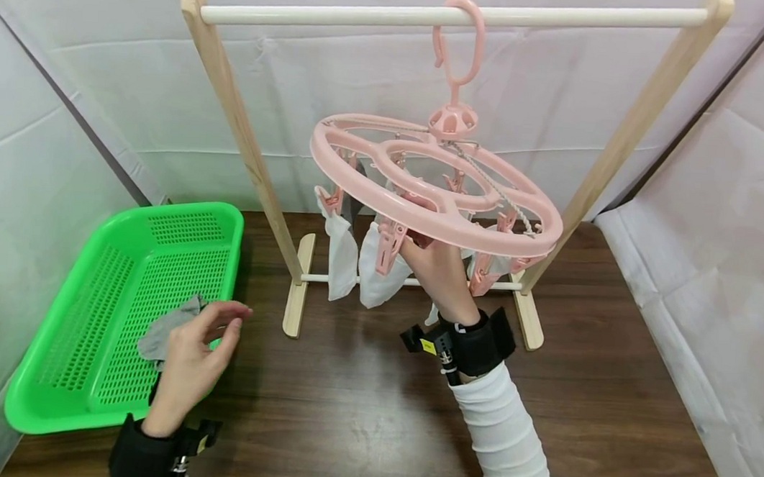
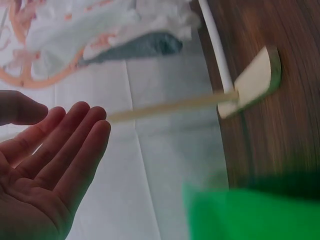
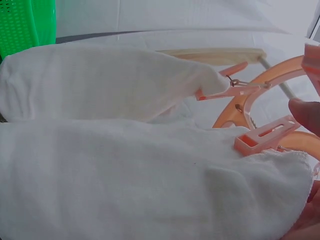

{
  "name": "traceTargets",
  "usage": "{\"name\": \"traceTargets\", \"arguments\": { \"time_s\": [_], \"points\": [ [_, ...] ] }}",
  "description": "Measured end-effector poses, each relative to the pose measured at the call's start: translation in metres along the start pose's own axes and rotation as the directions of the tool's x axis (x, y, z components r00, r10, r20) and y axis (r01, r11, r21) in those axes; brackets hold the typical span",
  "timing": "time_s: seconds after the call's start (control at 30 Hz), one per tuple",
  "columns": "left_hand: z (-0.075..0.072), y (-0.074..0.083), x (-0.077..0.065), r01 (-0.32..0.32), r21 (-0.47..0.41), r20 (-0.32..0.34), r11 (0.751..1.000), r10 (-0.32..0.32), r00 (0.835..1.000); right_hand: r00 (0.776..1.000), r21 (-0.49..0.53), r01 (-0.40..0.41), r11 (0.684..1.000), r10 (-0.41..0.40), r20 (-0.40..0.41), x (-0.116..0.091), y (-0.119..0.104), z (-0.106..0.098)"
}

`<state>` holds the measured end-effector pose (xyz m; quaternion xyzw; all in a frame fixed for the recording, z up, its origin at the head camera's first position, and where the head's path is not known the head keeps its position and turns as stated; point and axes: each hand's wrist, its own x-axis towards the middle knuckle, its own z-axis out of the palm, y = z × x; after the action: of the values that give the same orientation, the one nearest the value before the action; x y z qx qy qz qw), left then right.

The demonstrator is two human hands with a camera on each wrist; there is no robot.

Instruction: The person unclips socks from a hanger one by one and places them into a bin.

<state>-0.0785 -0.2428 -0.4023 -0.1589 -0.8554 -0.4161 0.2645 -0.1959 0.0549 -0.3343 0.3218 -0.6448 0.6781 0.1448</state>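
My left hand [image 1: 197, 348] is over the right side of the green basket [image 1: 234, 238], above a crumpled grey cloth [image 1: 163, 335]. In the left wrist view its fingers [image 2: 75, 145] are extended and hold nothing. My right hand [image 1: 441, 270] reaches under the pink clip hanger [image 1: 371, 195], its fingers partly hidden by the ring. A white sock [image 3: 125, 185] hangs from a pink clip [image 3: 265, 135]; my right thumb [image 3: 306, 115] is right at the clip's end, and fingers show behind the sock's edge. I cannot tell whether they grip it. Another white sock [image 3: 100, 82] hangs alongside.
The hanger's hook [image 1: 477, 34] hangs on the white rod [image 1: 335, 14] of a wooden-legged stand [image 1: 239, 123]. A dark grey cloth piece [image 2: 135, 47] hangs among the white ones. The stand's lower bar [image 1: 318, 278] runs near the dark wooden table [image 1: 347, 409]. White sheets enclose the sides.
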Motion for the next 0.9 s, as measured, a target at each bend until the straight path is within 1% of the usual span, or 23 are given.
{"name": "traceTargets", "arguments": {
  "time_s": [0.1, 0.17, 0.2, 0.27, 0.3, 0.43, 0.47, 0.6, 0.7, 0.8, 0.9],
  "points": [
    [0.016, 0.003, 0.003, -0.037, -0.007, 0.022, 0.999, 0.037, 0.999, 1.0, -0.075, -0.006, 0.997, 0.005, -0.013, 0.002, 0.0, 0.001],
    [0.026, 0.003, 0.004, -0.052, -0.032, 0.042, 0.998, 0.053, 0.998, 1.0, -0.132, 0.014, 0.991, -0.015, -0.009, 0.004, 0.0, 0.0],
    [0.031, 0.005, 0.005, -0.053, -0.051, 0.05, 0.997, 0.055, 0.997, 1.0, -0.137, 0.017, 0.99, -0.018, -0.004, 0.004, -0.001, 0.0],
    [0.041, 0.009, 0.008, -0.053, -0.088, 0.067, 0.995, 0.059, 0.996, 1.0, -0.114, 0.021, 0.993, -0.02, 0.007, 0.003, -0.001, -0.001],
    [0.046, 0.01, 0.01, -0.055, -0.105, 0.075, 0.993, 0.063, 0.995, 1.0, -0.122, 0.027, 0.992, -0.026, 0.007, 0.003, -0.001, -0.002],
    [0.066, 0.019, 0.02, -0.08, -0.171, 0.09, 0.982, 0.096, 0.991, 0.999, -0.101, 0.037, 0.994, -0.036, 0.009, 0.003, -0.001, -0.003],
    [0.07, 0.022, 0.023, -0.085, -0.187, 0.092, 0.979, 0.103, 0.99, 0.999, -0.115, 0.038, 0.993, -0.038, 0.008, 0.003, -0.001, -0.003],
    [0.082, 0.034, 0.036, -0.097, -0.241, 0.07, 0.966, 0.117, 0.991, 1.0, -0.05, 0.017, 0.999, -0.017, 0.015, 0.001, -0.002, -0.004],
    [0.09, 0.036, 0.043, -0.112, -0.257, 0.056, 0.96, 0.13, 0.99, 1.0, 0.018, 0.004, 1.0, -0.004, 0.019, -0.001, -0.003, -0.005],
    [0.098, 0.034, 0.046, -0.104, -0.27, 0.085, 0.957, 0.131, 0.988, 1.0, 0.061, 0.016, 0.998, -0.017, 0.024, -0.001, -0.004, -0.006],
    [0.106, 0.034, 0.047, -0.095, -0.291, 0.11, 0.952, 0.132, 0.985, 0.999, 0.089, 0.007, 0.996, -0.01, 0.032, -0.002, -0.004, -0.006]
  ]
}}
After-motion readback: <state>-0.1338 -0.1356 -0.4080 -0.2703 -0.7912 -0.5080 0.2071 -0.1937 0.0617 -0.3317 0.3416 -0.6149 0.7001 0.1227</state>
